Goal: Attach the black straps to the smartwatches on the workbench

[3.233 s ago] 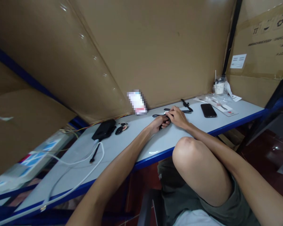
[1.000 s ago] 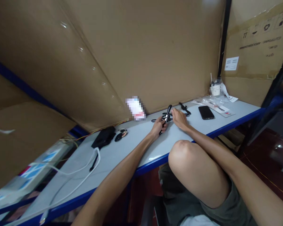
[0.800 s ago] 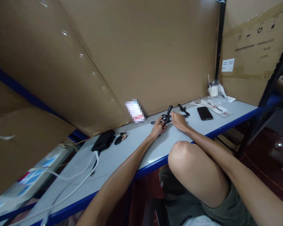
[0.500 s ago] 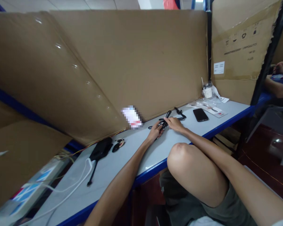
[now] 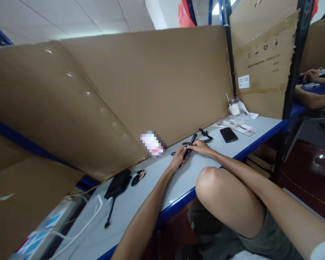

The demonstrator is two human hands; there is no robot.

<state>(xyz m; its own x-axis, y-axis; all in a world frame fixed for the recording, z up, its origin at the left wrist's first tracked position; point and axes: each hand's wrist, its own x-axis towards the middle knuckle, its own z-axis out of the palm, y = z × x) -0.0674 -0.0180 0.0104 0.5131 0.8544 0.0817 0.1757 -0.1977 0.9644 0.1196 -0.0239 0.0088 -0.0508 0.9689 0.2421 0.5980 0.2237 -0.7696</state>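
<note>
My left hand (image 5: 178, 159) is closed round a black watch with a strap (image 5: 190, 143), holding it just above the pale table (image 5: 141, 191). My right hand (image 5: 200, 147) rests beside it, fingers pinched on the same watch. A second black watch (image 5: 206, 134) lies just behind, near the cardboard wall. My raised knee (image 5: 209, 178) sits in front of the table edge.
A black phone (image 5: 228, 134) and clear packets (image 5: 237, 124) lie to the right, with a small white cup (image 5: 234, 107) in the corner. A black pouch (image 5: 118, 183), a key fob (image 5: 137, 177) and white cables (image 5: 81, 225) lie left. Another person's arms (image 5: 311, 97) work at the far right.
The view has tilted upward, showing the ceiling and the neighbouring bench. Both hands stay on the watch, which rose from lying flat on the table 3.2 s ago.
</note>
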